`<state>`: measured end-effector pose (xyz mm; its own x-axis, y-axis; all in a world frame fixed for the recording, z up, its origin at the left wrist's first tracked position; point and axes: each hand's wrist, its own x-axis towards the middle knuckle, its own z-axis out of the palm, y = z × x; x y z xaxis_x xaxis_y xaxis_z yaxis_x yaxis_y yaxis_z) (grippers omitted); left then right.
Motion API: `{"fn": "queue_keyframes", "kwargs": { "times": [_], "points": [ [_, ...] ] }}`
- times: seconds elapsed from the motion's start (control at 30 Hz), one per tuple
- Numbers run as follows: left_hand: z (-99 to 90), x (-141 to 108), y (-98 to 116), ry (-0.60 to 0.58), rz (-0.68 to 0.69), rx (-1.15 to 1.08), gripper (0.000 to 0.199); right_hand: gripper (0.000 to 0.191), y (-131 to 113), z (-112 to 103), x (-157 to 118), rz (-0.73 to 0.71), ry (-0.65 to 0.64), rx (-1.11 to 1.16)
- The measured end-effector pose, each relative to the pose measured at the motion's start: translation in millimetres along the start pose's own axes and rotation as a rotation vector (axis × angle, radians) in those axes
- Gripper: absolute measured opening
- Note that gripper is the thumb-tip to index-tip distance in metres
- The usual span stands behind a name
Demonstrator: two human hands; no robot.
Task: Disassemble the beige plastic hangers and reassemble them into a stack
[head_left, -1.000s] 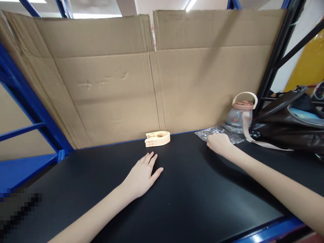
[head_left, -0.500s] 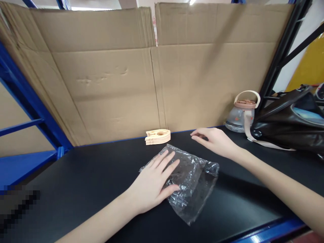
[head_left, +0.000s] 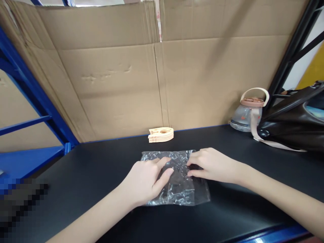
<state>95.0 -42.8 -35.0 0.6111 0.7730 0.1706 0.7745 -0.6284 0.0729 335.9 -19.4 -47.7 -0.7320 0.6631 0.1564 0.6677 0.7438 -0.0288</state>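
A clear, crinkled plastic bag (head_left: 181, 187) lies flat on the black tabletop (head_left: 101, 175), its edges roughly squared to me. My left hand (head_left: 149, 179) rests on the bag's left part, thumb and index finger apart; its other fingers are partly hidden behind the hand. On the right part of the bag, my right hand (head_left: 210, 165) touches the film with bent fingers, a gap showing between thumb and fingertips. Beyond the bag, near the cardboard, sits a small stack of flat beige pieces with a rounded loop shape (head_left: 161, 135).
Cardboard sheets (head_left: 113, 84) stand upright along the back edge. At the back right are a clear water bottle (head_left: 244, 116) with a strap and a dark leather-like bag (head_left: 291, 118). A blue metal frame (head_left: 32, 94) rises on the left.
The plastic bag has turned so that its edges lie straighter. My right hand has come down from beyond it onto its right side. My left hand's fingers have drawn in from a flat spread.
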Motion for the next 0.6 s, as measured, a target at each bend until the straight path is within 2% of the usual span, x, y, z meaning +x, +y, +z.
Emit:
{"fn": "queue_keyframes", "kwargs": {
  "times": [0.13,0.2,0.3,0.4,0.5,0.6],
  "points": [
    [1.0,0,-1,0.016,0.291,0.029,0.035,0.030,-6,2,1,-0.119,0.040,0.155],
    [3.9,0,1,0.001,0.374,0.069,0.031,0.026,-9,2,1,-0.113,0.035,0.263],
    [7.2,0,5,-0.019,0.422,0.081,0.034,0.020,-13,3,2,-0.037,0.018,0.393],
    [7.5,0,7,-0.033,0.429,0.060,0.031,0.005,-14,7,3,0.000,0.019,0.402],
    [6.0,1,7,-0.015,0.409,0.056,0.020,0.027,-14,9,4,-0.006,-0.002,0.350],
    [4.0,1,6,0.015,0.399,0.053,0.013,0.037,-14,12,5,-0.076,-0.016,0.359]
  ]
}}
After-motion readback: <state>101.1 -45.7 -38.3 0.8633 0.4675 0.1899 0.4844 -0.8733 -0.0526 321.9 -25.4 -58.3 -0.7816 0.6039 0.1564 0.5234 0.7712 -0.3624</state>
